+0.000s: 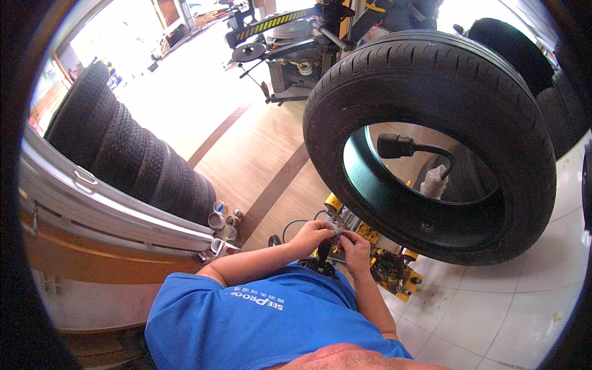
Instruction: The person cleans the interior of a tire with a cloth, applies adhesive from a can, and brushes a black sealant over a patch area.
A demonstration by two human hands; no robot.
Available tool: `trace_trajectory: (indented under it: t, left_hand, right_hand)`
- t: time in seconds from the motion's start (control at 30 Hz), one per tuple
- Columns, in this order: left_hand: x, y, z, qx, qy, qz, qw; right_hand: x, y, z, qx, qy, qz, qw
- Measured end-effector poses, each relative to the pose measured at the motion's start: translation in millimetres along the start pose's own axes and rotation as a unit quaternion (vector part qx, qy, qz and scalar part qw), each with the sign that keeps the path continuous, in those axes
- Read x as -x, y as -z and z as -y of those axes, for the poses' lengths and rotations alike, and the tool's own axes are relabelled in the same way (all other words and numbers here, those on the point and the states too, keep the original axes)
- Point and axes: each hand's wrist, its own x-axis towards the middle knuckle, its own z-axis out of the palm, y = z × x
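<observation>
Black rubber fills the view above both hands: a large tyre (431, 142) stands upright on a yellow stand (376, 246), its lower bead just beyond the fingertips. The left hand (313, 235) and the right hand (356, 246) meet close together below the tyre, fingers curled and pinching a small greyish part (337, 232) between them; what the part is cannot be made out. Just under the hands a dark tool (322, 259) hangs near the person's blue shirt (265, 320). Inside the tyre's opening, up and right of the hands, a black lamp head on a bent arm (398, 147) points left, with a white rag (435, 180) below it. Left of the left hand, a few small tins (223, 223) sit on the floor beside a row of stacked tyres (123, 148). Far above the hands stands a tyre-changing machine (290, 43).
</observation>
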Motion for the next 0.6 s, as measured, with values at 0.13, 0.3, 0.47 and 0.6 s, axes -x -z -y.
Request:
trace_trajectory:
  t: [0.13,0.3,0.47,0.6]
  left_hand:
    - [1,0,0,-0.044,-0.009,-0.011,0.999]
    - [1,-1,0,-0.038,-0.015,-0.011,0.999]
    - [3,-2,-5,-0.042,-0.01,-0.008,0.999]
    - [4,-4,-7,-0.046,-0.007,-0.008,0.999]
  right_hand:
    - [-2,2,-4,-0.012,0.007,0.012,1.0]
    - [-4,3,-8,-0.02,0.003,0.022,1.0]
    - [-1,0,3,-0.013,-0.017,0.018,1.0]
    - [-1,-1,1,-0.035,-0.015,0.017,0.999]
